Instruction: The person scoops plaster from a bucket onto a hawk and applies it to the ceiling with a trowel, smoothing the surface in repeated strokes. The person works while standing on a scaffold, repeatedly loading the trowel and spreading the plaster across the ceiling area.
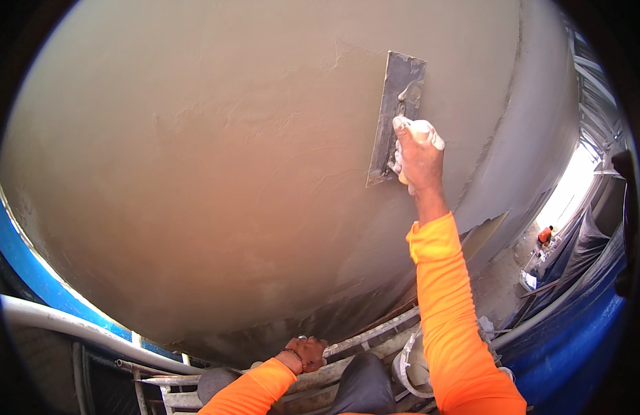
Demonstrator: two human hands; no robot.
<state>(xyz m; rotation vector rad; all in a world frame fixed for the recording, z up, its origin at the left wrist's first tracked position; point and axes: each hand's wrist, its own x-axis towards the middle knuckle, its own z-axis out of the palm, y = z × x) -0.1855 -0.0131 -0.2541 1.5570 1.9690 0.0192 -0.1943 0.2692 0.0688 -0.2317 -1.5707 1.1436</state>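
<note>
My right hand [424,158] is wrapped round the handle of a plastering trowel [392,104], and pale smears coat its fingers. The trowel's long rectangular blade lies against the wall [223,166], tilted slightly from upright. Damp-looking grey-brown plaster covers most of that wall, with fine ridges and trowel marks. Low down near the wall's bottom edge, my left hand [307,353] is closed beside a scaffold rail [368,335]. Whatever its fingers hold, if anything, is hidden. Orange sleeves cover both forearms.
A whitish bucket [401,366] stands by my right forearm. Pale scaffold pipes [92,330] cross the lower left, near a blue curved band [36,252]. Blue sheeting [576,346] hangs at right. Far below, a person in orange [544,235] is near a bright opening.
</note>
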